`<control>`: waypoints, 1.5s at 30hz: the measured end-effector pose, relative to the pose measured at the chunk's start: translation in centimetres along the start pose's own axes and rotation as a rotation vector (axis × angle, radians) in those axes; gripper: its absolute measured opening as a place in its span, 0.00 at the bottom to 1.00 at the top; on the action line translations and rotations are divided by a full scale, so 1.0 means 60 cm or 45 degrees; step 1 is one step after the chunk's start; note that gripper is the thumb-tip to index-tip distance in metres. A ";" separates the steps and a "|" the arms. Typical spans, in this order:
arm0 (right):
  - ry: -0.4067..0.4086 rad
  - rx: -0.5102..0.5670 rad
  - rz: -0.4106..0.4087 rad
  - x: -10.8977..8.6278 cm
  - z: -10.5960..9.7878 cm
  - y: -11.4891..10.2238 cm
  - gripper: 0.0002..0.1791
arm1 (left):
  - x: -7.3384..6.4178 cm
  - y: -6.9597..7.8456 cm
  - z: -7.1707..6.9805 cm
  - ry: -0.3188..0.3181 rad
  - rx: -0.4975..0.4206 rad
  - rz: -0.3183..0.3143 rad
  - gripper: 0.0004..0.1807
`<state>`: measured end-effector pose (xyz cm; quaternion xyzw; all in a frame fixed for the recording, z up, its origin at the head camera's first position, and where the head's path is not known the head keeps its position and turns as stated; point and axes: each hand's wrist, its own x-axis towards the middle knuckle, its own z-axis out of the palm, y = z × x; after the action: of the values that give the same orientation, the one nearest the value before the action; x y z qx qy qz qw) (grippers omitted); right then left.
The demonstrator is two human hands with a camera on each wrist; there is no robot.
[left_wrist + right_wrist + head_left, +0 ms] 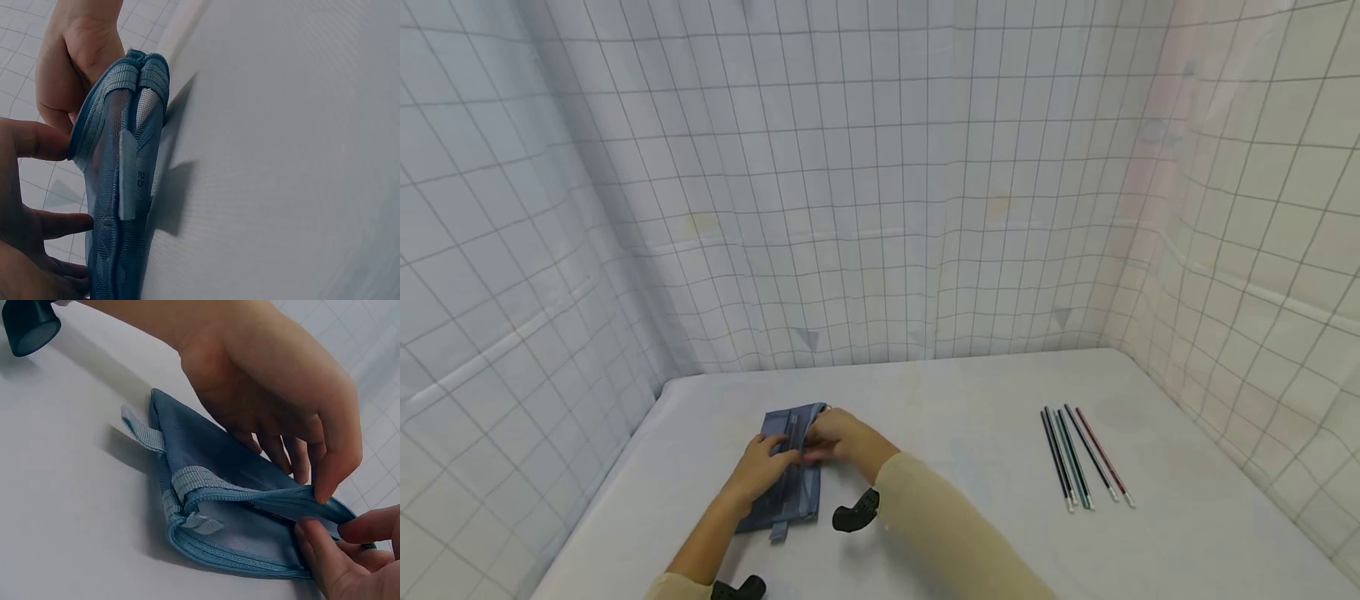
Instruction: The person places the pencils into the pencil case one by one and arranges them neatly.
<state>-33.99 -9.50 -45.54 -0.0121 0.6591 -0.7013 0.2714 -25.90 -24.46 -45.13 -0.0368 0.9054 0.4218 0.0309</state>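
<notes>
Evidently, the mouth of a blue mesh pouch (807, 493) is being worked open; the pouch is lying left of centre in the lower part of the head view, on the white tabletop (955, 442). The left hand (758, 477) is resting on its outer panel with fingers spread apart, the thumb touching the rim. The right hand (838, 439) is seemingly pinching the edge, thumb and fingers close together, though its far fingertips are hiding inside the opening. Working this well would mean steadying the panel without flattening it, drawing the zip edges (244, 564) evenly apart, and keeping the fabric loose. Pencils (1076, 458) are lying at lower right, well apart from the hands.
</notes>
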 end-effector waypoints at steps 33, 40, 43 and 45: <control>-0.013 -0.316 -0.063 -0.070 -0.159 -0.069 0.26 | 0.001 -0.012 0.002 0.009 -0.028 0.031 0.39; 0.016 -0.331 -0.047 -0.082 -0.182 -0.076 0.27 | 0.002 -0.011 0.004 0.013 -0.020 0.032 0.39; 0.029 -0.352 -0.054 -0.086 -0.190 -0.077 0.27 | 0.002 -0.010 0.005 0.015 -0.016 0.033 0.39; 0.040 -0.362 -0.056 -0.089 -0.196 -0.077 0.27 | 0.001 -0.009 0.006 0.016 -0.013 0.036 0.39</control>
<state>-35.52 3.32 -40.93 -0.0540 0.7554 -0.6069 0.2410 -25.91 -24.56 -45.79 -0.0268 0.9038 0.4266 0.0192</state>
